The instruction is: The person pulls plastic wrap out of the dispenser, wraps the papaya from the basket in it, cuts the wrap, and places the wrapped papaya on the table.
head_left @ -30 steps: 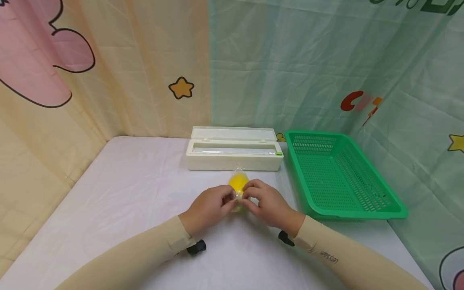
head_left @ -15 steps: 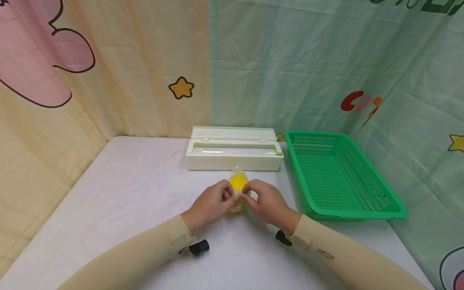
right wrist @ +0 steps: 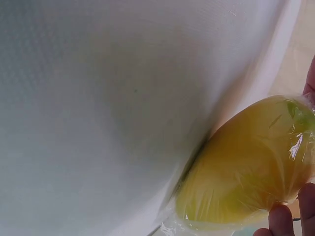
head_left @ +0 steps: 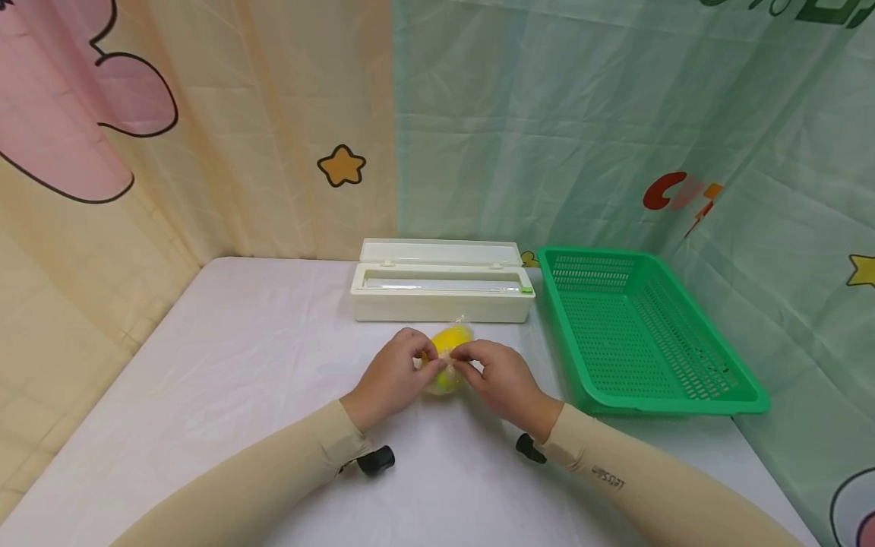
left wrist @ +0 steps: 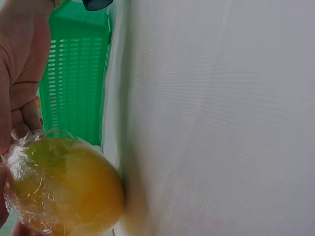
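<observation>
A yellow fruit (head_left: 454, 336) with greenish ends, oval like a mango, lies on the table wrapped in clear cling film (left wrist: 22, 169). My left hand (head_left: 388, 376) pinches the film on top of it between thumb and fingers. From the other side my right hand (head_left: 509, 384) pinches at the same film, its fingertips close to the left ones. Crinkled film bunches at one side of the fruit in the left wrist view. In the right wrist view the fruit (right wrist: 246, 152) shows long and smooth, with film gathered by the fingertips (right wrist: 281, 219).
Behind the hands stands a white cling film dispenser (head_left: 440, 308), its lid raised and a roll inside. A green perforated basket (head_left: 570, 346) sits at the right. White cloth covers the table (head_left: 273, 342); printed curtains (head_left: 287, 91) enclose its back and sides.
The wrapped fruit has turned on the table, its far end swinging to the right. My left hand has shifted slightly away from me; my right fingertips have stayed close by it.
</observation>
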### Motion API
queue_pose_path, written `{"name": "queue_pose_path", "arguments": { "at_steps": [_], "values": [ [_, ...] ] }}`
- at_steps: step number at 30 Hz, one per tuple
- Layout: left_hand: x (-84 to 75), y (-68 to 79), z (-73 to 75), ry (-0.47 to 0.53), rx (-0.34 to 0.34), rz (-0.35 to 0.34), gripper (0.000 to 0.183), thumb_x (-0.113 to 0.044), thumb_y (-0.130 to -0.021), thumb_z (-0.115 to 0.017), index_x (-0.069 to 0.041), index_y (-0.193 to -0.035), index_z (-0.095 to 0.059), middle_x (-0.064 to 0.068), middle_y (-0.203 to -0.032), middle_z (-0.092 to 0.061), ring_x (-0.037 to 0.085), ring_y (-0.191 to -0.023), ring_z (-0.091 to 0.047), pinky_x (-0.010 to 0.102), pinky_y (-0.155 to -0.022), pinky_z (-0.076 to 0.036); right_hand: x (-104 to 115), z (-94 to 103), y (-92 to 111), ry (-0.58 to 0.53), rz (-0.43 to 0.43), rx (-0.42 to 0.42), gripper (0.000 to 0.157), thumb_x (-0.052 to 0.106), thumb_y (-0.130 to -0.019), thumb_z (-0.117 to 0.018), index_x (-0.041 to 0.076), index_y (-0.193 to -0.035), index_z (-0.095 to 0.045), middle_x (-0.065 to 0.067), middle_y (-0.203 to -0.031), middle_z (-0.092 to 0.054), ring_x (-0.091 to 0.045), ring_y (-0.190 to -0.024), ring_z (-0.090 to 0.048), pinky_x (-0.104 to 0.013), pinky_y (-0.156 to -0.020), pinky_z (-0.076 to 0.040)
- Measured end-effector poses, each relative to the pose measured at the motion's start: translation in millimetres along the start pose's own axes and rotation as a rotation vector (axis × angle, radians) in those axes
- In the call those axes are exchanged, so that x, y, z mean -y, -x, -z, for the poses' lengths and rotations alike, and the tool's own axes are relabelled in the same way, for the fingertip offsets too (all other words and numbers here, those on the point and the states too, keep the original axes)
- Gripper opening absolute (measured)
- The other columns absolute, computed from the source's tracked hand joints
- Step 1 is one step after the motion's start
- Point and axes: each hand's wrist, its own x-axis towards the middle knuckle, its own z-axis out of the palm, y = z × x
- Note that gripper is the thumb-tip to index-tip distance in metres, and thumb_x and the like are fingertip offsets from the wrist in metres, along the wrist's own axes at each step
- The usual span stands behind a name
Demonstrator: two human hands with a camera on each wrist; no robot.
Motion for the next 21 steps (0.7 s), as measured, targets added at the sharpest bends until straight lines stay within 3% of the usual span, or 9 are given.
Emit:
{"name": "queue_pose_path", "arguments": {
  "at_steps": [4, 6, 10, 16, 21],
  "values": [
    [2.9, -3.8, 0.5, 0.006, 0.015, 0.011, 0.015, -0.024, -0.097, -0.078, -0.017, -0.091, -0.066, 0.0, -0.104, -0.063, 0.02, -0.098, -0.063, 0.034, -0.085, -0.055, -0.6, -0.4, -0.6, 0.035, 0.026, -0.001, 0.021, 0.018, -0.093, -0.081, 0.009, -0.113, -0.08, -0.002, -0.106, -0.074, -0.018, -0.098, -0.07, -0.037, -0.09, -0.062],
    [4.4, -5.3, 1.7, 0.032, 0.041, 0.004, 0.017, -0.024, -0.097, -0.077, -0.015, -0.105, -0.065, 0.0, -0.107, -0.063, 0.018, -0.097, -0.062, 0.033, -0.085, -0.055, -1.0, -0.6, -0.9, 0.049, 0.034, 0.003, 0.023, 0.018, -0.092, -0.082, 0.008, -0.113, -0.08, -0.003, -0.106, -0.071, -0.018, -0.096, -0.068, -0.036, -0.089, -0.061],
    [9.4, -6.8, 6.5, 0.046, 0.112, -0.046, 0.036, -0.022, -0.099, -0.075, -0.016, -0.132, -0.062, 0.0, -0.114, -0.063, 0.015, -0.097, -0.062, 0.032, -0.084, -0.055, -2.0, -0.8, -1.1, 0.055, 0.039, 0.022, 0.024, 0.017, -0.092, -0.083, 0.007, -0.113, -0.081, -0.004, -0.106, -0.068, -0.021, -0.098, -0.063, -0.037, -0.087, -0.059],
    [17.4, -8.9, 13.5, -0.026, 0.189, -0.105, 0.027, -0.025, -0.1, -0.075, -0.025, -0.126, -0.074, -0.003, -0.111, -0.059, 0.01, -0.095, -0.061, 0.027, -0.079, -0.054, -6.7, -1.8, -0.1, 0.058, 0.016, 0.041, 0.029, 0.02, -0.092, -0.083, 0.009, -0.119, -0.08, -0.008, -0.12, -0.066, -0.029, -0.117, -0.058, -0.045, -0.1, -0.056],
    [21.6, -11.8, 15.9, -0.01, 0.241, -0.108, 0.041, -0.03, -0.091, -0.085, -0.025, -0.13, -0.073, -0.003, -0.116, -0.058, 0.013, -0.097, -0.063, 0.027, -0.083, -0.057, -11.3, -1.0, 1.2, 0.017, -0.036, 0.083, 0.042, 0.026, -0.091, -0.085, 0.011, -0.129, -0.075, -0.01, -0.134, -0.061, -0.028, -0.121, -0.062, -0.043, -0.103, -0.058]
  ]
}}
